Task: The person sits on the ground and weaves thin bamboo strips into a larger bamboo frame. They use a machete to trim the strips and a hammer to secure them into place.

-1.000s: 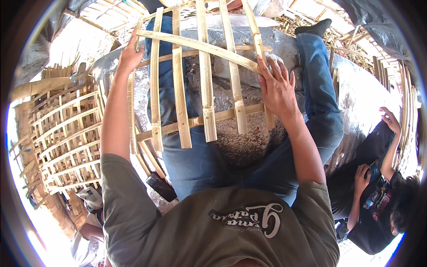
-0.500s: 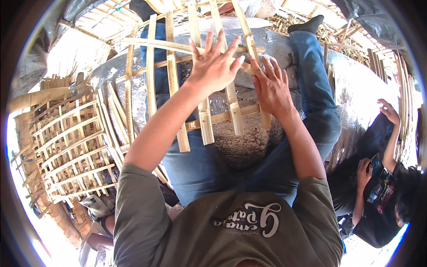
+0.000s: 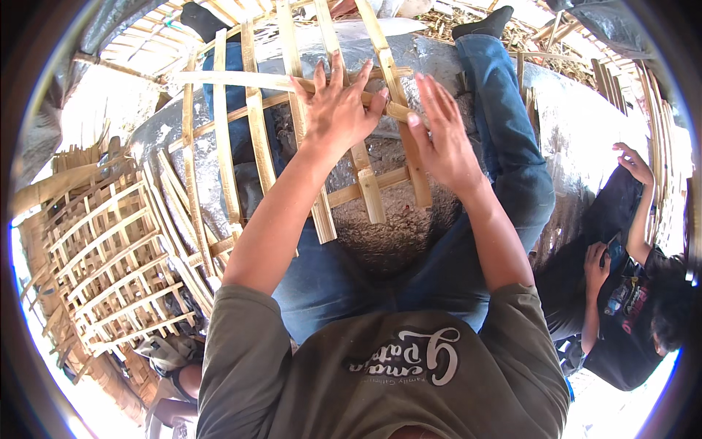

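Note:
An open lattice of split bamboo slats (image 3: 225, 139) lies in front of me, over my outstretched leg and a grey, worn, sheet-like surface (image 3: 504, 227). A pale cross strip (image 3: 234, 79) runs sideways through its long slats, and its right end shows beneath and between my hands. My left hand (image 3: 338, 110) rests on this strip with its fingers spread. Beside the rightmost long slat (image 3: 417, 164), my right hand (image 3: 447, 143) is held up on edge, fingers straight and thumb apart. Neither hand grips anything. Another cross strip (image 3: 351, 194) crosses near the slats' lower ends.
At the left stand finished-looking woven bamboo lattices (image 3: 117, 256), stacked together, with loose strips (image 3: 179, 197) beside them. Another person (image 3: 621, 293) in dark clothes sits at the right. Upright bamboo strips (image 3: 654, 139) line the right edge. Shavings (image 3: 504, 55) lie at the back.
The lattice now sits further left in view. My left hand has sunk slightly onto the strip; my right hand has turned onto its edge, off the rightmost slat.

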